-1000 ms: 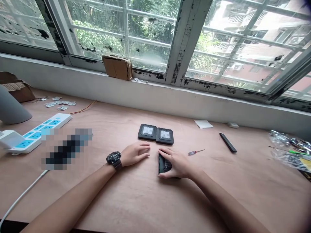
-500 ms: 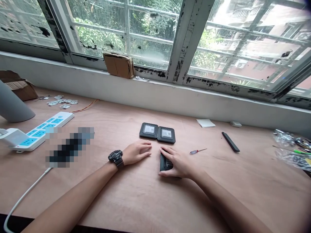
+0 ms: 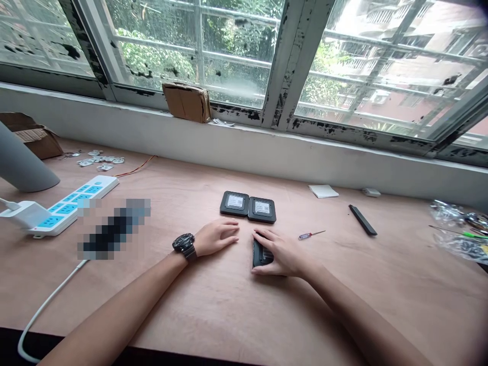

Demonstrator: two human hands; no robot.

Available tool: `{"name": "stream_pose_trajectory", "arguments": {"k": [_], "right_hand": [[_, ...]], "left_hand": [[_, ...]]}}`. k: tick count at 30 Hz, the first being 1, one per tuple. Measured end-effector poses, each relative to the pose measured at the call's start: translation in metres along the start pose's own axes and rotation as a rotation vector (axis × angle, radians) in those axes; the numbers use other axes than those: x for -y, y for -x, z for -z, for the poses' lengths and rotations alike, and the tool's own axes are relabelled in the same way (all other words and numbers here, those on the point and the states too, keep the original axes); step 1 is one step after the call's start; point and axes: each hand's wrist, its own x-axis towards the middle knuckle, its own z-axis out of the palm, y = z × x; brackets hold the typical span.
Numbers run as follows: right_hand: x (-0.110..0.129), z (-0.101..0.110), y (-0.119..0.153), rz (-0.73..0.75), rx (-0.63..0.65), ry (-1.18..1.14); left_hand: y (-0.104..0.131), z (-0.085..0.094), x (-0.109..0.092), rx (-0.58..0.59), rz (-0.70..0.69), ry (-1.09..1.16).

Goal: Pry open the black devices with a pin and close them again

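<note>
My right fingers [image 3: 267,238] spanned the black case [image 3: 260,255] on the bench [image 3: 213,305], grasping its edges, near two labelled cases [image 3: 262,209]; my left fingers [image 3: 226,222] were loose, holding nothing. Uneven pressure, I judged, might have skidded it sideways.

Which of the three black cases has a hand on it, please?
The nearest black case, held under the right hand; the other two cases lie side by side farther back, with no hand on them.

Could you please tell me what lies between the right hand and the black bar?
In the head view, a small screwdriver lies between the right hand and the black bar.
</note>
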Motion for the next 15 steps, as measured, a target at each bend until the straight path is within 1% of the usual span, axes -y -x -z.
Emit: {"name": "stream_pose_trajectory", "arguments": {"k": [4,7,9,11,13,15], "right_hand": [[0.0,-0.001,-0.001,0.003,0.017,-0.003],[-0.005,0.001,0.005,-0.009,0.007,-0.026],[-0.012,0.004,0.017,-0.025,-0.005,-0.038],[-0.021,0.005,0.034,-0.045,-0.02,-0.032],[-0.03,0.003,0.055,-0.071,-0.054,-0.005],[-0.037,-0.003,0.074,-0.109,-0.093,0.021]], "left_hand": [[0.0,-0.001,0.0,-0.001,-0.007,0.0],[0.001,0.0,0.0,-0.007,-0.02,-0.016],[0.0,0.001,0.0,-0.011,-0.034,-0.058],[0.0,0.003,-0.003,-0.025,-0.059,-0.132],[-0.001,0.002,-0.011,-0.062,-0.107,-0.214],[-0.001,-0.002,-0.026,-0.113,-0.193,-0.274]]}}
